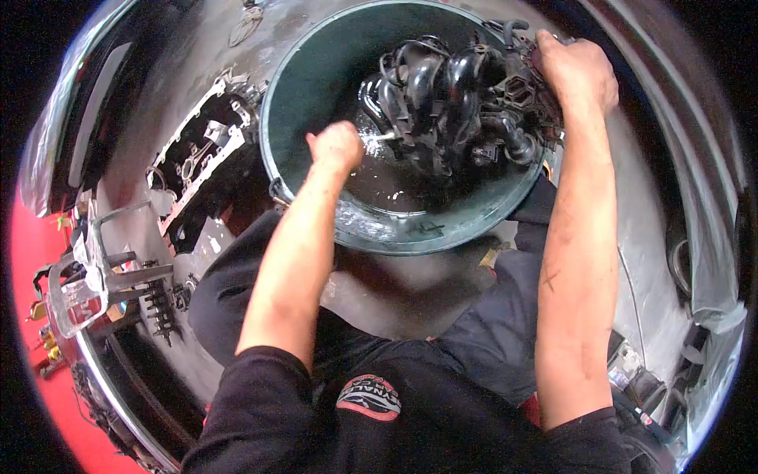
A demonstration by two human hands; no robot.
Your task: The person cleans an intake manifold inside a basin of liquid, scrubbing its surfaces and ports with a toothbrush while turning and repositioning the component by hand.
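Observation:
A black intake manifold (430, 91) with curved runners is held over a dark green round tub (276, 103), with dark wet liquid at the bottom. My right hand (578, 69) is closed around the manifold's flange end at the tub's right rim; the fingertips are partly hidden. Inside the tub, my left hand (337, 148) is closed on a slim tool with a pale tip (383, 137). That tip reaches the manifold's lower left side. Blur hides the tool's exact kind, though it looks brush-like.
An engine block (193, 158) with pistons lies left of the tub. A camshaft-like toothed shaft (159, 304) and a metal stand (130, 272) are farther left. Plastic-covered car panels (711, 197) curve along the right. My legs (489, 308) flank the tub's near side.

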